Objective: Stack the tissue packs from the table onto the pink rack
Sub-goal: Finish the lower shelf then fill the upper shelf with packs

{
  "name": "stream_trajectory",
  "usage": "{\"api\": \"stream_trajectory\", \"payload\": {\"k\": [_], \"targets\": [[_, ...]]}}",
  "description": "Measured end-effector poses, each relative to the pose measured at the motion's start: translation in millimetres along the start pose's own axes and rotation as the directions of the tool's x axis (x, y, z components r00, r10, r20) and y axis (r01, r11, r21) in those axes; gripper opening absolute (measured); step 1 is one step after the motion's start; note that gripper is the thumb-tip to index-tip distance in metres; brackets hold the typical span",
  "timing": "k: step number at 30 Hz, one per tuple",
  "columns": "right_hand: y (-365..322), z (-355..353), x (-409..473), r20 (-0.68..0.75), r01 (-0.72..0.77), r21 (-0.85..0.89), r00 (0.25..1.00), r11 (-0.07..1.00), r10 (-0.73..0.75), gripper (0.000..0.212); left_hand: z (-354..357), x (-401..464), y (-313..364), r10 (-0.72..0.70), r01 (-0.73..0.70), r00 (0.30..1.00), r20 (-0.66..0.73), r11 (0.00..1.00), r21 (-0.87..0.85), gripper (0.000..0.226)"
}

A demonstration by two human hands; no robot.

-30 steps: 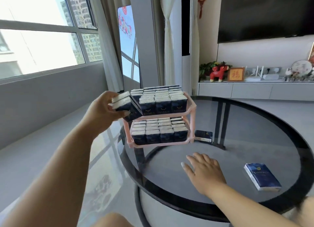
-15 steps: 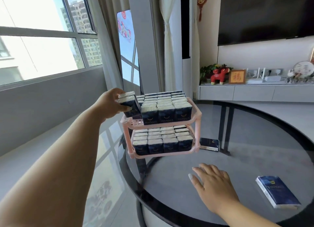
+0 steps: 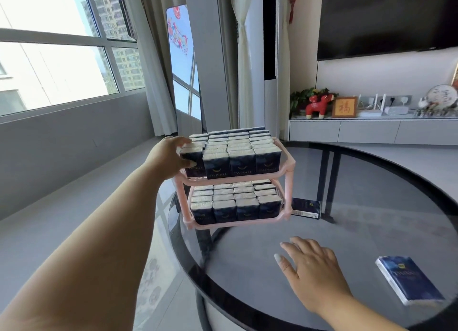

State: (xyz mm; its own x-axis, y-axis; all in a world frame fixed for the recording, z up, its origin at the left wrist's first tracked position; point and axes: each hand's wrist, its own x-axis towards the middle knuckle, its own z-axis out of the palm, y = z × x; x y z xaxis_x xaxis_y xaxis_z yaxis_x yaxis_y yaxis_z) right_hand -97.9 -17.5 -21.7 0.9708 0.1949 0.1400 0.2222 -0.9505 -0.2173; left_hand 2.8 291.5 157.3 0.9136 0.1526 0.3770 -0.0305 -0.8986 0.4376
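Tissue pack sits pinched in our left hand, slotting upright into the pink rack's top-left gap. Our right hand hovers flat, holding nothing.

A red toy animal stands beside a framed plaque on the cabinet.

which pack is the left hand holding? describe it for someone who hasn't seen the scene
Find the pink rack on the round glass table, then its top shelf. The pack is at that shelf's front left corner, gripped by the left hand. It is the only pack with fingers on it.
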Motion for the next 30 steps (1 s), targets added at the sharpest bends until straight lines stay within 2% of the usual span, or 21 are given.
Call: {"api": "stream_trajectory", "payload": {"k": [14, 24, 27, 30], "targets": [[-1.3, -2.4, -1.3, 0.012, 0.008, -0.012, 1.0, 1.0, -0.008, 0.122, 13.2, -7.5, -1.8, 0.123, -0.106, 0.99, -0.074, 0.974, 0.202, 0.06], [-0.8, -1.1, -0.3, -0.015, 0.007, -0.005, 1.0, 1.0, -0.007, 0.122, 10.4, -15.4, 0.5, 0.037, -0.027, 0.996, -0.08, 0.992, 0.119, 0.053], [-0.2, -1.2, -0.5, -0.026, 0.011, -0.004, 1.0, 1.0, -0.011, 0.119, 6.6, -24.3, 11.2, 0.003, 0.009, 0.985, -0.175, 0.998, 0.067, 0.051], [-0.9, -2.4, -0.7, -0.026, 0.017, 0.006, 1.0, 1.0, -0.017, 0.112, 5.8, -38.3, 28.8, 0.011, -0.004, 0.932, -0.362, 1.0, 0.02, 0.048]]}}
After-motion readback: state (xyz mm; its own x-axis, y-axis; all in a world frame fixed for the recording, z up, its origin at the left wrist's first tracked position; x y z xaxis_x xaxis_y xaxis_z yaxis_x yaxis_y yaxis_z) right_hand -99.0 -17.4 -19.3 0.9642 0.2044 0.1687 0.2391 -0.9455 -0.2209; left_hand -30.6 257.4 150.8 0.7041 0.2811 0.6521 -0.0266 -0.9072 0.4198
